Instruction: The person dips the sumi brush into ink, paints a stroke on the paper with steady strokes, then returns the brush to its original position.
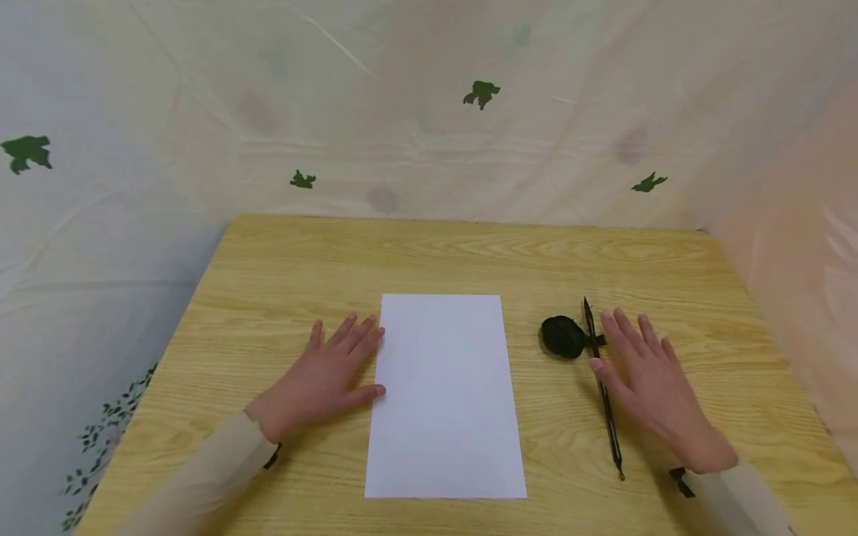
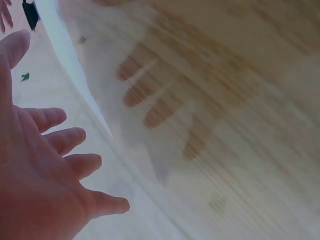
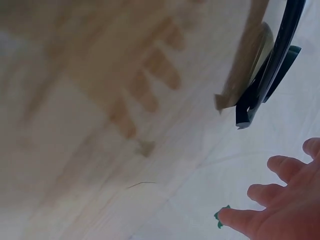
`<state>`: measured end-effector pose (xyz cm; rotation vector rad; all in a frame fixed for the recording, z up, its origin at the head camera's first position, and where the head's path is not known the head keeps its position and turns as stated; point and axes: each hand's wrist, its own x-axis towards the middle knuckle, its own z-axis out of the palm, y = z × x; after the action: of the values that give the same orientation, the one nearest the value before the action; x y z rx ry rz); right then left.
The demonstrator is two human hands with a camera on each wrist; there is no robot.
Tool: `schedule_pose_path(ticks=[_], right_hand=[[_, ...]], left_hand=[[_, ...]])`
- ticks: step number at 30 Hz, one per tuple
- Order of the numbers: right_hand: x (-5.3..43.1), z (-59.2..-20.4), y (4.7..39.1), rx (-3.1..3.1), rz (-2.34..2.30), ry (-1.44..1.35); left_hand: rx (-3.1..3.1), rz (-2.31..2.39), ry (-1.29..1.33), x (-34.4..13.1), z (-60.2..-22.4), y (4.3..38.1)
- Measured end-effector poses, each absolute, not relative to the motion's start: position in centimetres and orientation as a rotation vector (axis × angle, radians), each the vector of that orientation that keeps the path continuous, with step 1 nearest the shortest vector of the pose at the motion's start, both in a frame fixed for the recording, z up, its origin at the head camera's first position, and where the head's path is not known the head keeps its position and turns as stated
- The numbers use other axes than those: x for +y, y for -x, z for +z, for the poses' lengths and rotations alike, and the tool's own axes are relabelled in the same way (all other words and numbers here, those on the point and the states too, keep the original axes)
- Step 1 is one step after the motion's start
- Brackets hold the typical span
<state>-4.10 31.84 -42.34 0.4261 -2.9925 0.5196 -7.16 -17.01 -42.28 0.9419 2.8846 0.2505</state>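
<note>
Two wrist views show blurred finger reflections (image 2: pixel 145 95) in the glossy wood-grain desk (image 1: pixel 302 260), and the right one also a thin hair (image 3: pixel 142 184), details lost from the head view. Each grip is released, palm down with fingers spread, the left hand (image 1: pixel 325 380) just overlapping the left edge of the flat white paper (image 1: pixel 445 394), the right hand (image 1: pixel 650 387) beside the slim dark brush (image 1: pixel 608 417). That paper lies mid-desk, left of a rounded black lump (image 1: pixel 561 336) whose short tab the brush crosses.
</note>
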Motion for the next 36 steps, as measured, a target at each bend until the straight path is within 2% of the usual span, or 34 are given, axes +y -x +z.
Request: schedule_pose_path(ticks=[12, 36], right_hand=[[32.7, -42.7, 3.1, -2.966, 0.510, -0.482], [35.2, -43.0, 4.2, -2.577, 0.218, -1.098]], left_hand=[[2.785, 0.150, -0.981, -16.3, -43.6, 7.1], [2.758, 0.172, -0.968, -16.2, -43.7, 7.3]])
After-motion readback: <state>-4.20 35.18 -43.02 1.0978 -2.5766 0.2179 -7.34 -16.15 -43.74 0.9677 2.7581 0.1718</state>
